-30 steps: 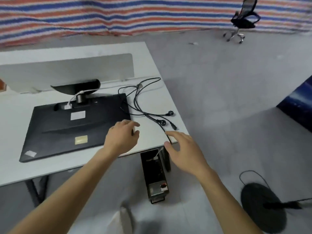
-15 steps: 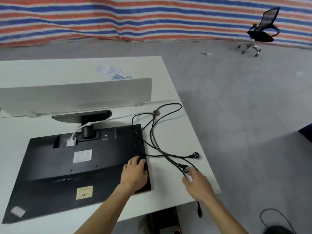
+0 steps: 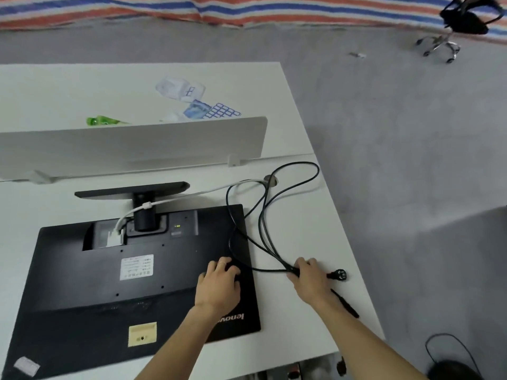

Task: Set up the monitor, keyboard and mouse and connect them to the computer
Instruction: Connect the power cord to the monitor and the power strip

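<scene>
Two hands are at work on the white bench [image 3: 288, 311], close together at its near right part. The left hand [image 3: 219, 286] lies on the back of the monitor [image 3: 82, 283], fingers bent and their tips pressed down close to the monitor's right edge. A black cable passes just at those fingertips; whether they pinch it cannot be told. The right hand [image 3: 310, 281] is closed round the black cables [image 3: 274, 270], which lie on the bench just beside the monitor, between the two hands and beyond them. From the grip the cables run away from the hands in long loops, and one strand crosses the monitor's far right corner. A black plug [image 3: 340, 275] lies on the bench touching the outer side of the right hand, and another dark cable end shows beside the right forearm.

The monitor lies face down, reaching out to the left of the left hand, with its stand base [image 3: 131, 189] at the far side. A white cable [image 3: 192, 194] is plugged into its back and runs toward a hole in the bench beyond the hands. Farther off stands a low divider panel [image 3: 137, 144], with plastic packets [image 3: 181, 89] behind it. An office chair [image 3: 463, 20] stands on the grey floor [image 3: 397, 133], well away to the right.
</scene>
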`<state>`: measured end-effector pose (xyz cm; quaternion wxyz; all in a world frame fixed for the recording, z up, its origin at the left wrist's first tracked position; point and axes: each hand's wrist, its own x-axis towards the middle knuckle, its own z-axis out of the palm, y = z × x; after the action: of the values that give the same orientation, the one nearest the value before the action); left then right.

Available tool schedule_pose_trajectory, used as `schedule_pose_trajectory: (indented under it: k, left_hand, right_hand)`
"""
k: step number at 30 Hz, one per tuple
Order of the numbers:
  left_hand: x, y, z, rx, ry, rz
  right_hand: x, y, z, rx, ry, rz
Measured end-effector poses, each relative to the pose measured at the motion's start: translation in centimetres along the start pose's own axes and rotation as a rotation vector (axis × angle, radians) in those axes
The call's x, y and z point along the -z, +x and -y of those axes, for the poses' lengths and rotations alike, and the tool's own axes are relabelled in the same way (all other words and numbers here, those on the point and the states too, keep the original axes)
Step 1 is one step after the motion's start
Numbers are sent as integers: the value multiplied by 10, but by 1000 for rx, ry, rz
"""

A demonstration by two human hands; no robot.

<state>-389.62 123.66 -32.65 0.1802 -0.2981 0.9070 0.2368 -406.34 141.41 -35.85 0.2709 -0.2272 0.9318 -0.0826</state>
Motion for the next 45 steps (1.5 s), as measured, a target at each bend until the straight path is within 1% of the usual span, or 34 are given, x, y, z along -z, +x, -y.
schedule_pose_trajectory:
  k: [2,3,4,6,7,9,10,11,12,13,15,17,20,21,23,25,27,29,30,31,33,35,36,37,39,40,42,44,45]
  left_hand:
    - [15,1,-5,35,-104,-6]
    - [22,2,-9,46,-155,-44]
    - [31,2,-17,37,-184,-116]
    - [49,6,-32,-39,-171,-262]
    - [59,10,-44,-100,-135,-290]
    - [76,22,-66,-241,10,-256]
    - [85,27,-81,-319,68,-223]
    - [91,31,-91,-364,69,-178]
    - [99,34,-104,-387,29,-159]
    - [105,35,-111,-373,-49,-148]
    - [119,34,-116,-242,-221,-150]
    - [135,29,-116,-132,-351,-184]
    - [164,17,-118,-78,-488,-247]
    - [174,12,-120,-76,-603,-237]
    - [196,1,-131,-115,-914,-204]
    - [220,-6,-145,-162,-1186,-176]
    - [244,-9,-160,-195,-1374,-173]
    - [268,-9,-171,-221,-1473,-178]
    - [280,-8,-175,-230,-1465,-169]
    - [288,-7,-177,-231,-1399,-157]
    - [298,-6,-178,-227,-1152,-116]
    - [296,-5,-178,-216,-965,-47]
    - [293,-4,-177,-209,-931,-26]
    - [291,-4,-174,-205,-926,-27]
    - [287,-2,-168,-207,-968,-66]
    - [285,-2,-163,-215,-1007,-79]
    - [278,-3,-149,-228,-1051,-65]
    - [264,-6,-123,-196,-996,-51]
    - [255,-11,-106,-163,-978,-49]
  right_hand:
    - [14,-6,-4,53,158,-94]
    - [24,-12,-5,86,219,-142]
    - [36,-20,-7,129,268,-188]
    - [62,-37,-2,227,341,-253]
    - [78,-45,1,303,375,-286]
    - [111,-57,14,465,456,-374]
    - [133,-61,19,513,543,-415]
    - [151,-63,27,519,657,-436]
    - [176,-62,30,520,798,-442]
    - [199,-62,32,512,927,-444]
    - [235,-51,27,472,1091,-503]
    - [262,-35,10,381,1165,-579]
    - [282,1,-13,165,1281,-632]
    - [283,13,-17,95,1284,-632]
    - [274,36,-20,-12,1255,-547]
    - [253,52,-14,-113,1174,-384]
    - [230,59,0,-165,1184,-181]
    - [221,49,22,-122,1197,6]
    - [224,41,35,-71,1186,104]
    - [226,34,46,-15,1197,212]
    - [240,22,71,102,1305,413]
    - [263,18,95,172,1463,535]
    - [275,15,105,192,1536,546]
    - [287,12,114,201,1594,534]
    - [305,11,128,206,1733,448]
    - [313,12,133,197,1781,365]
    - [331,22,134,147,1859,132]
    - [351,41,119,40,1975,-62]
    - [358,53,105,-9,1920,-142]
